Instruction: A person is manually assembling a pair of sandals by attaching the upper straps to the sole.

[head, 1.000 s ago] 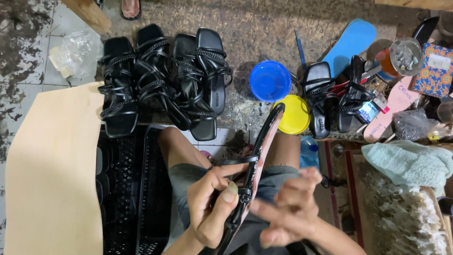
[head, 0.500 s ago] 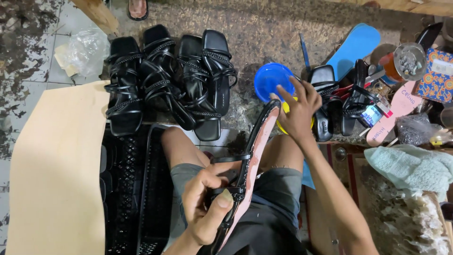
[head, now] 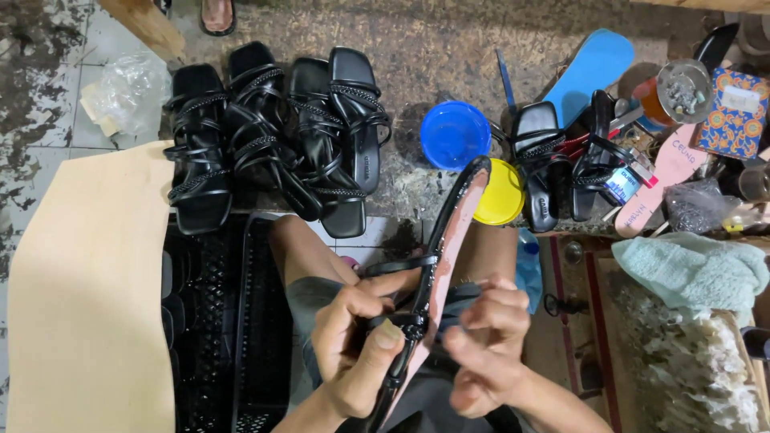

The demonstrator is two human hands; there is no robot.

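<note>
A small shoemaking workshop, worked from the floor — black strappy sandals (head: 273,132) lie in a row on rough concrete, loose insoles in blue (head: 589,68) and pink (head: 662,172) sit among clutter, and a tan sheet of board (head: 84,297) lies beside stained tiles, with blue (head: 455,134) and yellow (head: 501,194) tubs nearby.

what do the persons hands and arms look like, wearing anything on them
Both hands are bare: no gloves, rings, watch or bracelets show on the left hand or the right hand. The forearms are bare too, with no sleeves reaching into view. The left thumbnail is short and looks smudged. Fingers look a little grimy.
</note>
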